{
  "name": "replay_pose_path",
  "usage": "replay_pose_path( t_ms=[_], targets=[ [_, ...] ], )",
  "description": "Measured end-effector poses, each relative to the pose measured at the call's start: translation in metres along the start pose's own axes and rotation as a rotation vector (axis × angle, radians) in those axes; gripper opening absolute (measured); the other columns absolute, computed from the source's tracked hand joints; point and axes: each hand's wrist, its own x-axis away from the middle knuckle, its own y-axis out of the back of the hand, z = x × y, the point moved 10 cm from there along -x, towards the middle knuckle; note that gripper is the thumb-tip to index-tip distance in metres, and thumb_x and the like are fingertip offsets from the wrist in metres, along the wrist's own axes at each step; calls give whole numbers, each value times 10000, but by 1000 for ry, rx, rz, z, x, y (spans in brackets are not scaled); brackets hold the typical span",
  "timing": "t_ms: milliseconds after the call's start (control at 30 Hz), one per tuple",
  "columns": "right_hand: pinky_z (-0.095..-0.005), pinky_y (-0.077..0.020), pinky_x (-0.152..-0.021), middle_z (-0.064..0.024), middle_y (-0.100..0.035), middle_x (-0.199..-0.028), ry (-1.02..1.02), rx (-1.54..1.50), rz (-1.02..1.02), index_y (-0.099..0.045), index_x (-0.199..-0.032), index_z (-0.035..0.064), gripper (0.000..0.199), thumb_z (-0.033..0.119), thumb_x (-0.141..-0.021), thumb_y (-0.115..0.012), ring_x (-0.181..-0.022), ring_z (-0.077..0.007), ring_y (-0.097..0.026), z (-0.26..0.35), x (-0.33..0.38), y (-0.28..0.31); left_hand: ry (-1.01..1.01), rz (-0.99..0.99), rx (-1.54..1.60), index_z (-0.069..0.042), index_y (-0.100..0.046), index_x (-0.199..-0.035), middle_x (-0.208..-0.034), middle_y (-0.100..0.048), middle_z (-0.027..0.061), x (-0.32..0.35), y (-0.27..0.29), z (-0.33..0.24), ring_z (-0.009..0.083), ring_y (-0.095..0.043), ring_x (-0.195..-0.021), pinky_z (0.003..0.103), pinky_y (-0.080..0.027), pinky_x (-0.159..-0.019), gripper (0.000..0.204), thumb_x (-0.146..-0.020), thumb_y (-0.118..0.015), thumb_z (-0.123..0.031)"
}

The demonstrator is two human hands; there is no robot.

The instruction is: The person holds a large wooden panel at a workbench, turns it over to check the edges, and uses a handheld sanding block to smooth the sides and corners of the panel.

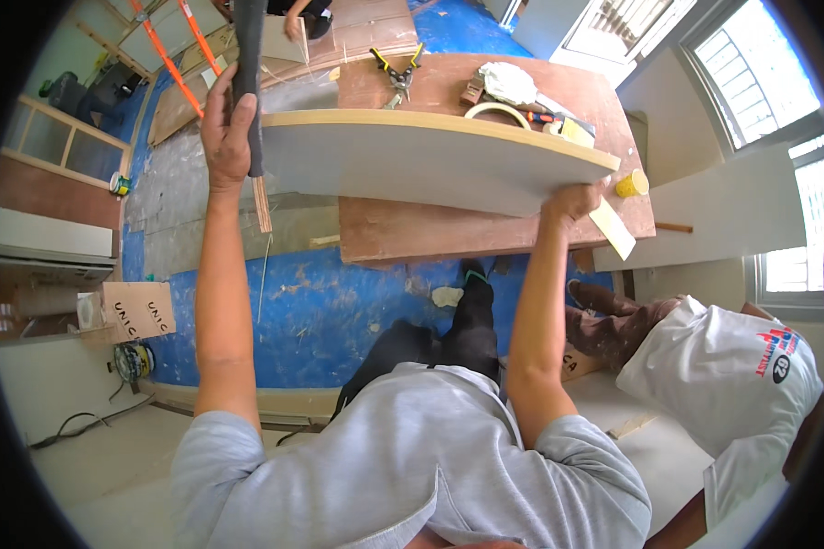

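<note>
A grey panel (412, 160) with a pale wood edge is held up in front of me, over the near side of a brown board worktop (485, 240). My right hand (574, 203) is closed around the panel's right end. Just beside that hand hangs a short pale yellow strip (613, 229); I cannot tell whether the fingers hold it too. My left hand (227, 137) is wrapped around a long dark grey strip (250, 82), which stands upright against the panel's left end. Under it a thin layered wood end (262, 206) shows.
On the worktop lie yellow-black snips (398, 75), a tape roll (497, 113), a white cloth (508, 82) and a yellow cup (632, 183). A person in a white shirt (723, 375) bends close at my right. Another person's hand (293, 26) and an orange ladder (169, 55) are beyond.
</note>
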Motion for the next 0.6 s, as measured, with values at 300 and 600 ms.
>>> replay_pose_path(
  t_ms=[300,600],
  targets=[
    [-450,-465,-1096,-159,-599,-1450,591,652,1419,-598,-1405,73,507,70,-909,-707,-1253,-347,-621,161,112,-175,37,-60,-68,-6,-514,-1486,-1171,-647,36,15,18,4,93,-595,-955,245,-501,-853,526,-1035,-653,-238],
    [-525,-500,-953,-221,-644,-1219,836,873,2347,-282,-1644,159,763,111,-963,-623,-1095,-431,-642,96,180,-215,-13,-616,-220,-17,-557,-1437,-1027,-657,43,29,68,-45,114,-638,-794,267,-536,-692,476,-1021,-683,-209]
  ],
)
